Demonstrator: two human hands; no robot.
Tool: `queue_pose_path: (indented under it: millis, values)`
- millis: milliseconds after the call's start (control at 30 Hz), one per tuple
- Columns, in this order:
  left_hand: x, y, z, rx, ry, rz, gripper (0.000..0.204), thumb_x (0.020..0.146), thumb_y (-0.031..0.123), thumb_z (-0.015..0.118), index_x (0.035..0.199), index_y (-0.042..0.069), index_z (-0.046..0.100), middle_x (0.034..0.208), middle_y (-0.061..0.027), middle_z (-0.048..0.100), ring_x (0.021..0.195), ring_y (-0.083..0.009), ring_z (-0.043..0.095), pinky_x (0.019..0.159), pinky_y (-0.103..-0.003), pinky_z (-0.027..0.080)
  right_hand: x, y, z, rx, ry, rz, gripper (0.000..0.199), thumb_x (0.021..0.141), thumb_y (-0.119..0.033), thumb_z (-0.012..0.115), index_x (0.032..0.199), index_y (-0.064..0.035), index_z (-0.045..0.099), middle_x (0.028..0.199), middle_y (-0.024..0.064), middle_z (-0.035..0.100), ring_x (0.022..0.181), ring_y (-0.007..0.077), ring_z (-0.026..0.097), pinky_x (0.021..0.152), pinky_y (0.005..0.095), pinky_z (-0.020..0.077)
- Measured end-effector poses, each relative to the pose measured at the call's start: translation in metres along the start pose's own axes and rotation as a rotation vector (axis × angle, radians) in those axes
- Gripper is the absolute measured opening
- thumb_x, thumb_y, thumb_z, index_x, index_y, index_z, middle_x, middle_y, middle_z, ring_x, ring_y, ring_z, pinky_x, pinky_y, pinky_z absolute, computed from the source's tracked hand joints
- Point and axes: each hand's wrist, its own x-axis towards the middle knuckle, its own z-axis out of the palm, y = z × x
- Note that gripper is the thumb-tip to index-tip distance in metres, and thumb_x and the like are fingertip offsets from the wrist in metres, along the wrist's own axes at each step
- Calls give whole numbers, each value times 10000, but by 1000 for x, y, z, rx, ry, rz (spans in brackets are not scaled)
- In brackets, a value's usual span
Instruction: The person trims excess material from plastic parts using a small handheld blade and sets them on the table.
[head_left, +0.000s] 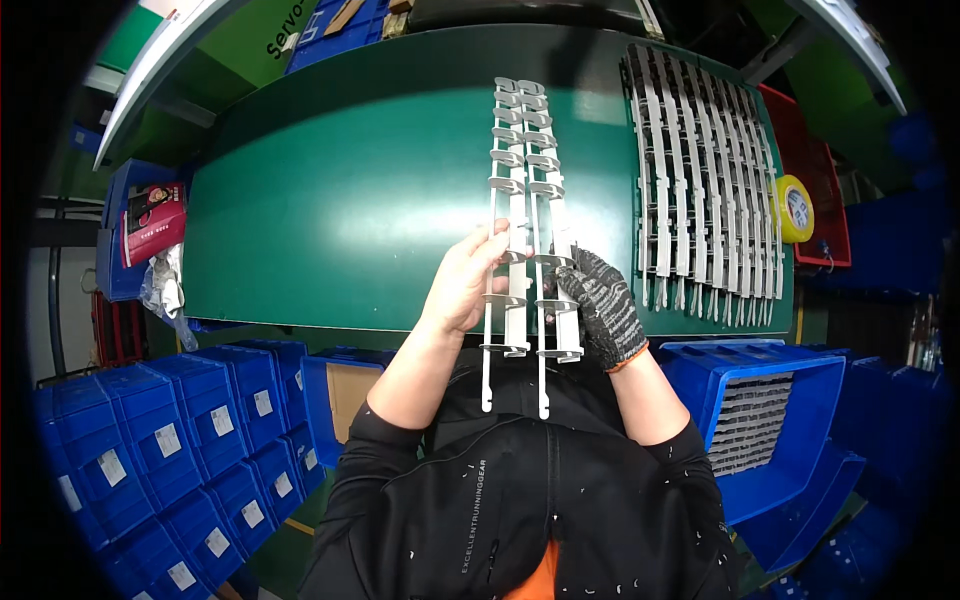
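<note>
Two strips (pixel 517 230), hands (pixel 466 275) at edges, tabletop (pixel 320 210) leftward

Head camera: left fisheye of a pair, facing down.
Close above torso (pixel 630 510); left hand (pixel 463 280) and right hand (pixel 606 305) mid-view, green table (pixel 320 200) beyond to far edge.

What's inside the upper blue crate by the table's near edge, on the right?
Rows of grey, ridged parts show inside the blue crate; anything beneath them is covered.
</note>
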Motion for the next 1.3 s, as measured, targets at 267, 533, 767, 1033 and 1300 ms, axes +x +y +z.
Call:
queue_pose_path:
  millis: [267,533,767,1033,1300]
  values:
    - [-4,-8,14,-30,-21,0,418,859,219,547,1196,-12,458,1055,-72,545,918,-136,553,695,-283,509,-7,1,-6,-126,6,-94,264,834,-79,555,1088,-8,537,876,39,609,736,77,559,609,211,478]
    - [-4,-3,17,-29,-36,11,416,870,216,519,1207,-16,443,1023,-65,564,910,-122,557,720,-299,496,-7,1,-4,-57,4,-55,302,829,-77,550,1118,8,532,879,40,600,764,87,552,654,214,467]
    - [15,-14,6,31,-28,15,483,867,229,533,1251,-15,369,1115,-94,503,1004,-174,532,721,-336,527,4,-22,-20,-204,142,-190,342,805,-36,572,1138,13,507,946,73,602,799,103,557,712,231,465]
    - [57,-76,-24,495,114,140,508,835,216,557,1265,11,380,1080,-83,533,962,-171,550,792,-314,464,29,8,-27,-1191,248,-563,481,743,-251,630,1128,13,515,1048,188,583,955,301,573,830,359,453]
    - [94,-26,-50,1056,132,167,578,788,350,597,1182,-52,466,937,-168,615,883,-208,588,825,-303,448,38,30,-39,-1341,217,-623,496,732,-324,629,1122,-31,535,1071,165,571,910,294,567,772,373,468]
